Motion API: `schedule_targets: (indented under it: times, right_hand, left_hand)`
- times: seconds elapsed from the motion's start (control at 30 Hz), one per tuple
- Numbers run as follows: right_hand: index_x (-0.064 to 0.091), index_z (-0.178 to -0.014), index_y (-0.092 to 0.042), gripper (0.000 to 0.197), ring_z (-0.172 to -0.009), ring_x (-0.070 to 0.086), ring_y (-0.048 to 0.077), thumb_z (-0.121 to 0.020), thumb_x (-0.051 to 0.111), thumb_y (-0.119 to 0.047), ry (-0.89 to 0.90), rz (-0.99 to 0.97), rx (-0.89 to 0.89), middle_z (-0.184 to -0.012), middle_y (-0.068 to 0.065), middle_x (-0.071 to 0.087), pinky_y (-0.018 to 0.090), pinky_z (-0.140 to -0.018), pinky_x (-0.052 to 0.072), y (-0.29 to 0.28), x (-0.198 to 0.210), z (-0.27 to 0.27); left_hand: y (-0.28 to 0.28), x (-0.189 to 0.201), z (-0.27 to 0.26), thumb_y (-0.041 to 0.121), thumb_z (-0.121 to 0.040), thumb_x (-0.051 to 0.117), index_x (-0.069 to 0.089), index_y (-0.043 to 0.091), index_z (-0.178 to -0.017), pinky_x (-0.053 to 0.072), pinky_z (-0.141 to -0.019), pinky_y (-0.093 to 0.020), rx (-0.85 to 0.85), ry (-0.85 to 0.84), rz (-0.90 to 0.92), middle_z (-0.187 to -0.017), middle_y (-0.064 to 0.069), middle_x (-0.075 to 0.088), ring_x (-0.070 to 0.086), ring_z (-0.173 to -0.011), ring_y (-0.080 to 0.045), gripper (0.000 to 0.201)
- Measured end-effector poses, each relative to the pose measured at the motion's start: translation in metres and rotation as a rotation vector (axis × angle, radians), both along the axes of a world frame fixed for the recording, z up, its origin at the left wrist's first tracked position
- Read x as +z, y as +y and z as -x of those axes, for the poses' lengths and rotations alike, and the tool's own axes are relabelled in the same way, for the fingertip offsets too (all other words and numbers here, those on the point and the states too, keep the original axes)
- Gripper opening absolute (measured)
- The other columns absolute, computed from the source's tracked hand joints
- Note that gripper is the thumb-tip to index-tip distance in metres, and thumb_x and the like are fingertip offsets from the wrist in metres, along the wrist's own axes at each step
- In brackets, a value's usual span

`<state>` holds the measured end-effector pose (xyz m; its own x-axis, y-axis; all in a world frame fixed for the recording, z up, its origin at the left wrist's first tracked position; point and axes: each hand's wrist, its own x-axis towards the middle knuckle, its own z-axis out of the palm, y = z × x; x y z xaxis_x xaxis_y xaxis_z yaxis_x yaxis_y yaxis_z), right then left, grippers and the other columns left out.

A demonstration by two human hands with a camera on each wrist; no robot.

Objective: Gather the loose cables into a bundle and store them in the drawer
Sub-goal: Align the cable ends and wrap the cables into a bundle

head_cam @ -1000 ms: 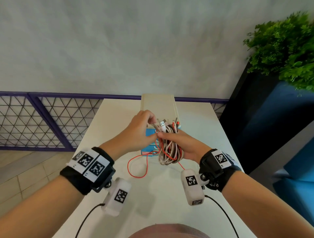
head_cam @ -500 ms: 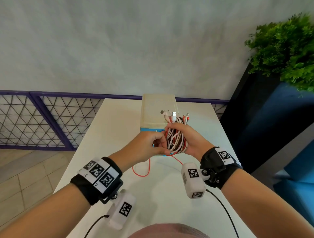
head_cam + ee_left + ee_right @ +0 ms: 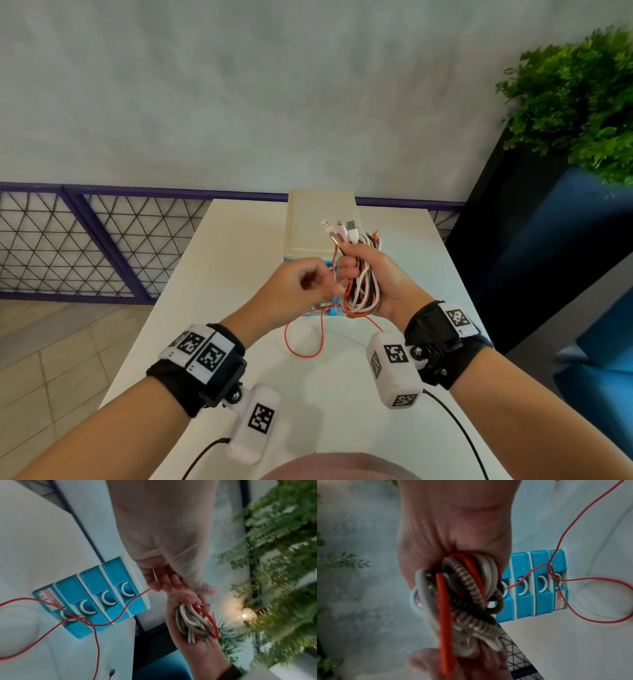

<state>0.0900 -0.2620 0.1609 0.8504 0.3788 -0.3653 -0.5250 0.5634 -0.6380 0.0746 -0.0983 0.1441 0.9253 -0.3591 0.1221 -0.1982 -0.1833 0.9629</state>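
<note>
My right hand [image 3: 356, 274] grips a cable bundle [image 3: 363, 284] of white, red and braided loops, held upright above the table with the plug ends [image 3: 342, 228] sticking up. My left hand [image 3: 329, 289] sits just left of it, fingers curled, pinching a thin red cable [image 3: 305, 342] that trails from the bundle in a loop onto the table. The drawer unit [image 3: 318, 219], cream on top, stands behind the hands. In the left wrist view its blue drawer fronts [image 3: 92, 601] are all shut, with the red cable [image 3: 96, 642] crossing them. The right wrist view shows the bundle [image 3: 462, 601] close up.
The white table [image 3: 239, 260] ends at a purple mesh railing [image 3: 85, 246] on the left and behind. A dark planter with a green plant [image 3: 575, 102] stands at the right. A small black plug end [image 3: 111, 672] lies on the table.
My left hand dropped from the plug ends to the lower side of the bundle and now pulls slightly left on the thin red cable. My right hand lifted the bundle a little.
</note>
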Motion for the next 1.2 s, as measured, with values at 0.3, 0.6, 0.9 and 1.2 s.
schedule_targets:
  times: [0.3, 0.6, 0.9, 1.2]
  right_hand:
    - [0.058, -0.077, -0.013, 0.007, -0.043, 0.048, 0.005, -0.084, 0.058, -0.014, -0.100, -0.034, 0.289, -0.056, -0.004, 0.048, 0.021, -0.047, 0.047, -0.011, 0.011, 0.007]
    - [0.060, -0.077, -0.010, 0.015, -0.053, 0.055, 0.014, -0.091, 0.060, -0.013, -0.234, 0.475, 0.201, -0.065, 0.005, 0.056, 0.027, -0.056, 0.051, -0.030, 0.003, -0.006]
    - [0.060, -0.083, -0.013, 0.022, -0.054, 0.060, 0.011, -0.091, 0.065, -0.033, -0.401, 0.749, -0.008, -0.065, 0.002, 0.060, 0.024, -0.056, 0.054, -0.019, -0.007, -0.004]
    - [0.065, -0.103, -0.010, 0.071, -0.079, 0.069, 0.020, -0.066, 0.066, -0.070, -0.460, 0.673, -0.004, -0.082, 0.006, 0.070, 0.036, -0.076, 0.056, 0.006, -0.020, 0.001]
  left_hand:
    - [0.019, -0.023, -0.032, 0.045, -0.095, 0.042, 0.036, 0.020, -0.136, 0.038, -0.107, -0.036, 0.034, -0.035, -0.215, -0.138, -0.001, 0.048, 0.045, -0.128, -0.014, 0.048]
    - [0.024, -0.007, -0.025, 0.024, -0.101, 0.040, 0.054, 0.014, -0.076, 0.046, -0.067, -0.029, -0.032, 0.353, -0.034, -0.060, 0.004, 0.045, 0.047, -0.048, -0.009, 0.030]
    - [0.023, 0.018, -0.016, 0.014, -0.094, 0.051, 0.069, 0.015, -0.095, 0.056, -0.060, -0.017, -0.042, 0.698, 0.250, -0.069, 0.008, 0.069, 0.060, -0.053, -0.004, 0.019]
    - [-0.001, 0.027, -0.011, 0.014, -0.089, 0.060, 0.071, 0.012, -0.092, 0.050, -0.055, -0.012, -0.126, 0.685, 0.133, -0.071, 0.004, 0.072, 0.060, -0.054, -0.001, 0.011]
